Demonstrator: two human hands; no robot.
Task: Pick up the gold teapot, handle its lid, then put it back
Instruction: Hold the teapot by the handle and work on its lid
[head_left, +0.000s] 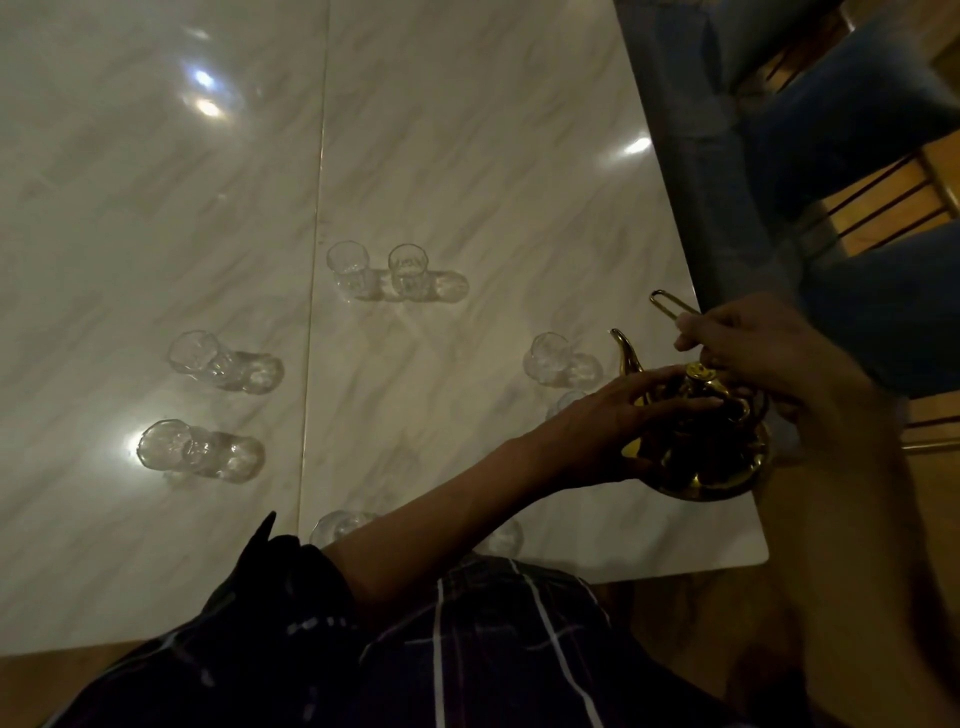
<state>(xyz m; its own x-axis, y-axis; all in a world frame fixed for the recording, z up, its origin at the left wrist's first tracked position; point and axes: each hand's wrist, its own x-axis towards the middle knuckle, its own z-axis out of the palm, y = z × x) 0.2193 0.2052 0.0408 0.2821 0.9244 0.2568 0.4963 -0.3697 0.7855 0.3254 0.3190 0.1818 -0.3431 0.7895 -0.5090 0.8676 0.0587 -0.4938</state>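
Now, teapot (701, 462): near the table's (415, 156) corner.
Left hand (613, 415): fingers flat on lid (698, 387).
Right hand (753, 348): pinching wire handle (670, 304).

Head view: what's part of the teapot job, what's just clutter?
In the job:
gold teapot
lid
wire handle
left hand
right hand

Just lying about:
clear glasses, e.g.
marble table
blue chairs

Dark sleeve (291, 577) pushed up the forearm, dark plaid garment (493, 639) with pale lines
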